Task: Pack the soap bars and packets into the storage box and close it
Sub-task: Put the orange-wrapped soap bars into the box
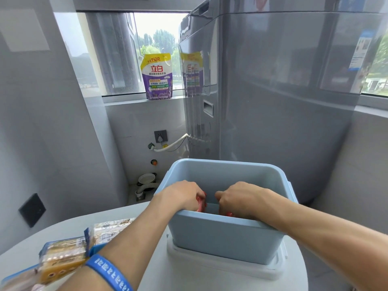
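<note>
A light blue storage box (pixel 220 234) stands open on the round white table (pixel 189 278), resting on its white lid (pixel 226 267). Both of my hands reach down over the box's near rim. My left hand (pixel 182 195) is closed on a red packet (pixel 201 203) just inside the box. My right hand (pixel 241 198) also grips something red (pixel 227 214), mostly hidden by the rim; I cannot tell if it is the same packet. Several wrapped soap bars and packets (pixel 69 250) lie on the table at the lower left, beside my left forearm.
A tall grey washing machine (pixel 273 91) stands right behind the box. A purple detergent pouch (pixel 157 76) sits on the window sill. A wall socket (pixel 160 136), hose and floor drain lie in the corner behind the table.
</note>
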Available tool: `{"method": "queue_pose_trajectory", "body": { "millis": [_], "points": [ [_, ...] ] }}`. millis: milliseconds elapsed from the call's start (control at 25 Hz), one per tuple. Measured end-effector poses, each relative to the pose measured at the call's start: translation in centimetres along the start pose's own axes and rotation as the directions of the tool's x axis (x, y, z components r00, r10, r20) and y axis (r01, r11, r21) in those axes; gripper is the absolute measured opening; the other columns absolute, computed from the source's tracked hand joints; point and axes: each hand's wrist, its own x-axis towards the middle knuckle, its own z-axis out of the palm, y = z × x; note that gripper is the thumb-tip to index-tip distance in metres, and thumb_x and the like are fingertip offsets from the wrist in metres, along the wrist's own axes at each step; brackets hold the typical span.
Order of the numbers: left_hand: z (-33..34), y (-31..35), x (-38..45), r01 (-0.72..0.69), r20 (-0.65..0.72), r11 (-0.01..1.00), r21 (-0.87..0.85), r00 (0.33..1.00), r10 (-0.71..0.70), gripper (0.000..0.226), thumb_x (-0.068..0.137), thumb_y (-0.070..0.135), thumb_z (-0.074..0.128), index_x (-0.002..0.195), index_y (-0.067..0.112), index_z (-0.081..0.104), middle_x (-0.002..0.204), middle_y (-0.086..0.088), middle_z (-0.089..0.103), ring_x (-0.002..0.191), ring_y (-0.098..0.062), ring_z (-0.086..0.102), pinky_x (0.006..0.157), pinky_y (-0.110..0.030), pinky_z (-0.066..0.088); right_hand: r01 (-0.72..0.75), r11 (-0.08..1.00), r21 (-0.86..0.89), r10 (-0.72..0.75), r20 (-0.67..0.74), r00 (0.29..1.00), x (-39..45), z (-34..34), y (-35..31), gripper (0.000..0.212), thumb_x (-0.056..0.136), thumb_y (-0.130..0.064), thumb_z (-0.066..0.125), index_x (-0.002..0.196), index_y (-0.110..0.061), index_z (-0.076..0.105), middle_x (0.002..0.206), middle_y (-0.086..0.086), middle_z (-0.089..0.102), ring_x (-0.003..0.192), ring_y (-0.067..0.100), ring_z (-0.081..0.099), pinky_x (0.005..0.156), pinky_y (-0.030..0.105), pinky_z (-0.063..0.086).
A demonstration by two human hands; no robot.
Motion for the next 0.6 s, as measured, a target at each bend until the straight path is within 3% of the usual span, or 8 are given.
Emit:
{"method": "queue_pose_trajectory", "body": {
  "millis": [80, 160, 240, 360, 480, 600],
  "points": [
    [-0.2, 0.0, 0.2, 0.027, -0.007, 0.999, -0.02, 1.0, -0.028, 0.048, 0.077, 0.018, 0.049, 0.12, 0.034, 0.063, 0.118, 0.001, 0.066, 0.1, -0.025, 0.061, 0.079, -0.034, 0.052, -0.031, 1.0, -0.003, 0.03, -0.15, 0.988, -1.3, -0.3, 1.0, 0.022, 0.085, -0.011, 0.057, 0.106, -0.017, 0.06, 0.11, 0.007, 0.051, 0.085, 0.034, 0.061, 0.058, 0.037, 0.035],
    [-0.2, 0.2, 0.2, 0.045, -0.006, 0.999, -0.026, 0.999, -0.045, 0.041, 0.079, 0.02, 0.052, 0.117, 0.03, 0.062, 0.114, 0.0, 0.066, 0.097, -0.024, 0.06, 0.077, -0.034, 0.051, -0.077, 0.997, 0.031, 0.082, -0.232, 0.969, -1.6, -0.5, 1.3, 0.023, 0.085, -0.009, 0.057, 0.107, -0.016, 0.054, 0.111, 0.007, 0.048, 0.086, 0.033, 0.062, 0.057, 0.04, 0.039],
    [-0.3, 0.2, 0.1, 0.05, -0.012, 0.999, 0.006, 0.999, -0.049, 0.039, 0.08, 0.016, 0.052, 0.116, 0.026, 0.064, 0.113, -0.002, 0.067, 0.09, -0.023, 0.058, 0.074, -0.032, 0.048, -0.043, 0.993, 0.107, 0.06, -0.157, 0.986, -1.2, -0.2, 1.1, 0.022, 0.089, -0.013, 0.055, 0.111, -0.017, 0.055, 0.115, 0.008, 0.049, 0.09, 0.034, 0.061, 0.063, 0.04, 0.042],
    [0.0, -0.1, -0.1, 0.052, -0.024, 0.999, 0.013, 0.998, -0.051, 0.043, 0.079, 0.008, 0.049, 0.115, 0.024, 0.067, 0.118, -0.004, 0.068, 0.088, -0.023, 0.054, 0.08, -0.034, 0.05, -0.091, 0.954, 0.286, 0.059, 0.118, 0.991, -1.3, 0.9, 0.9, 0.024, 0.091, -0.019, 0.054, 0.115, -0.019, 0.06, 0.122, 0.008, 0.055, 0.104, 0.033, 0.058, 0.075, 0.035, 0.04],
    [0.0, -0.1, -0.1, 0.041, -0.03, 0.999, -0.003, 0.999, -0.041, 0.044, 0.078, 0.008, 0.048, 0.113, 0.024, 0.068, 0.119, -0.004, 0.068, 0.088, -0.023, 0.055, 0.084, -0.036, 0.052, -0.226, 0.927, 0.298, 0.191, 0.141, 0.971, -1.9, 1.3, 1.6, 0.021, 0.085, -0.018, 0.057, 0.103, -0.011, 0.066, 0.112, 0.013, 0.066, 0.095, 0.033, 0.061, 0.076, 0.035, 0.045],
    [0.1, -0.1, 0.0, 0.044, -0.032, 0.999, 0.003, 0.999, -0.044, 0.044, 0.077, 0.009, 0.047, 0.113, 0.024, 0.069, 0.121, -0.004, 0.067, 0.094, -0.025, 0.058, 0.085, -0.037, 0.051, -0.246, 0.906, 0.345, 0.207, 0.145, 0.968, -1.4, 1.4, 1.8, 0.017, 0.083, -0.018, 0.061, 0.097, -0.015, 0.069, 0.103, 0.011, 0.069, 0.084, 0.03, 0.058, 0.071, 0.033, 0.045]
  ]
}}
